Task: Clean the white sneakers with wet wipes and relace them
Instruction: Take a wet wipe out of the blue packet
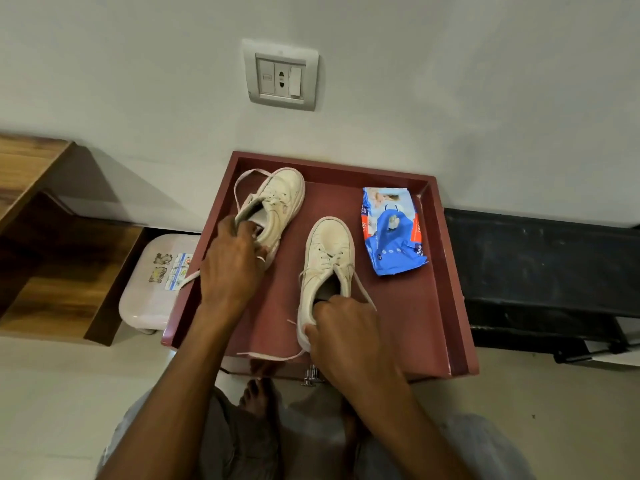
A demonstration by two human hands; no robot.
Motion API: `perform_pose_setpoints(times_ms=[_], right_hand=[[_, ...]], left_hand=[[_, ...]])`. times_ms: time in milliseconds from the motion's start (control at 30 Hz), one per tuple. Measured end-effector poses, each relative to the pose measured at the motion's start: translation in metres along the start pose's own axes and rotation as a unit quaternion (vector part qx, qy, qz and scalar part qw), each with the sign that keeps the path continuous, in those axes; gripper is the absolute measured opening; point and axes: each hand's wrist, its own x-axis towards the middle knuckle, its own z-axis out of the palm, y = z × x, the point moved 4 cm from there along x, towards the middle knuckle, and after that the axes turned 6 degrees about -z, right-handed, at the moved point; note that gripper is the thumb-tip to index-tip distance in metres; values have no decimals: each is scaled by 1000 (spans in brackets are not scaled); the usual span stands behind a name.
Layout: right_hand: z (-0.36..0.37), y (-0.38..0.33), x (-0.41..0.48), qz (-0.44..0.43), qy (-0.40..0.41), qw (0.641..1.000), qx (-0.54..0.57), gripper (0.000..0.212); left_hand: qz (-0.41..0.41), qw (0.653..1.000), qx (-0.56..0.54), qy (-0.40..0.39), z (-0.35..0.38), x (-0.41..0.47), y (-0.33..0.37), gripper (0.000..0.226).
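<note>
Maroon lipped tray holds a crinkly blue wipes pack, while left hand and right hand each grip a scuffed white sneaker's heel, left sneaker, right sneaker.

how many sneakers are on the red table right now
2. The left sneaker lies toward the table's back left, gripped by the left hand; the right sneaker sits mid-table, held by the right hand.

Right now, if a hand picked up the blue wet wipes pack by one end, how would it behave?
The blue wet wipes pack looks crumpled and flattish, so it is probably soft and would sag. Its glossy film may be slippery. It seems unlikely to roll.
</note>
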Motion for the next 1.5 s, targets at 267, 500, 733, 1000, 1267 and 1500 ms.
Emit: perform_pose_setpoints(times_ms=[267,500,733,1000,1267,1500], right_hand=[[-15,-2,3,-18,21,983,181,25],[-7,74,16,146,117,946,264,18],[20,63,24,141,-20,959,244,18],[-67,64,8,152,-24,752,641,25],[-163,65,41,8,107,928,358,19],[-157,38,97,-93,93,965,228,24]], left_hand=[[48,997,-59,21,-19,-43,17,42],[36,993,-86,-69,-16,-111,35,51],[36,995,-47,-76,5,-114,35,36],[37,951,-293,-92,-34,-81,-4,30],[60,921,-360,-138,-41,-73,-17,33],[68,892,-418,-161,-44,-73,-13,31]])
